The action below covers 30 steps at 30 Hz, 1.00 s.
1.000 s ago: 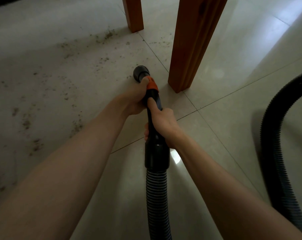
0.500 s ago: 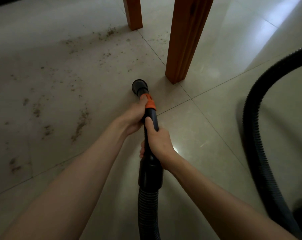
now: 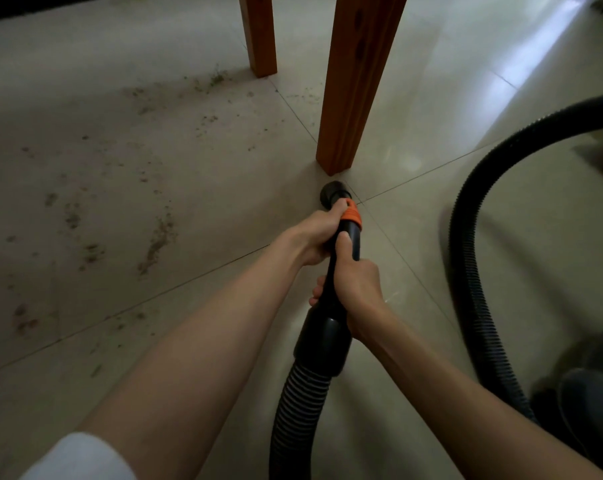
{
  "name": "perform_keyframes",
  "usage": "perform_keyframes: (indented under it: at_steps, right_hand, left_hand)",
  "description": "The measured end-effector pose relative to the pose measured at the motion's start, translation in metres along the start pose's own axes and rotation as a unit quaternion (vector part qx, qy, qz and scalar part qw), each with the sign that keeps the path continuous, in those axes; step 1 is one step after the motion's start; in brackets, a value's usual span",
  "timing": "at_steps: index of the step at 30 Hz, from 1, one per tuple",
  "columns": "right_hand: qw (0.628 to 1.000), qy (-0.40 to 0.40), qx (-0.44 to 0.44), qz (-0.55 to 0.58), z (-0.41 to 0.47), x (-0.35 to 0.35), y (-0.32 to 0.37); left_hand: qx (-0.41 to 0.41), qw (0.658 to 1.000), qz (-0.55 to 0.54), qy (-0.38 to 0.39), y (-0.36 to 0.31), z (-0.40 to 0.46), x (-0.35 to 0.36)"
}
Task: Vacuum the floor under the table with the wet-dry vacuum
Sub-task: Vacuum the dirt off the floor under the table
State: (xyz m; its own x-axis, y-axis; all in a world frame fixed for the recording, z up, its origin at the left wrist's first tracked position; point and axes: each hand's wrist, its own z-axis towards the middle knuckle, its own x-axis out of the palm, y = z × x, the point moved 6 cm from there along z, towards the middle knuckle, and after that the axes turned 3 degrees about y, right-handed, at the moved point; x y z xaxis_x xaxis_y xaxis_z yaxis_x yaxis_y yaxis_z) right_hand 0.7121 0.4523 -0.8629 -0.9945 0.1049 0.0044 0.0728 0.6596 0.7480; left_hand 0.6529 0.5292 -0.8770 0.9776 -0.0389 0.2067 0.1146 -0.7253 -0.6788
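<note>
Both hands grip the black vacuum wand (image 3: 348, 237) with an orange collar. My left hand (image 3: 313, 233) holds it just behind the collar; my right hand (image 3: 353, 282) holds it lower, above the black cuff (image 3: 322, 341) where the ribbed hose (image 3: 300, 403) joins. The round black nozzle (image 3: 333, 194) rests on the pale tiled floor, just in front of the near wooden table leg (image 3: 355, 84). Brownish dirt (image 3: 158, 237) is scattered over the tiles to the left, under the table.
A second wooden leg (image 3: 260, 32) stands farther back. The hose (image 3: 473, 244) loops in a wide arc on the right towards a dark vacuum body (image 3: 591, 393) at the lower right corner. More crumbs (image 3: 217, 79) lie near the far leg.
The nozzle has been drawn back along the floor and to the right, from left of the near leg to just in front of its foot. Both hands kept their grip.
</note>
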Motion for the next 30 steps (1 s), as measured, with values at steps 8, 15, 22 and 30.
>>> perform_keyframes:
  at_steps: [8,15,22,30]
  right_hand:
    - [0.998,-0.054,-0.001,-0.01,0.0,-0.016,0.0]
    - [1.0,-0.028,0.003,-0.001,-0.004,-0.025,0.002]
    - [0.998,0.06,0.028,0.009,-0.023,-0.004,0.011]
    - [0.987,0.15,0.058,-0.025,-0.039,0.031,0.008]
  left_hand:
    - [-0.007,0.999,0.016,0.036,0.005,0.006,0.024]
    - [-0.01,0.998,0.029,0.048,0.004,0.005,0.031]
    - [0.015,1.0,0.015,-0.006,0.002,-0.003,-0.003]
    - [0.013,0.998,-0.041,-0.046,0.012,-0.03,-0.055]
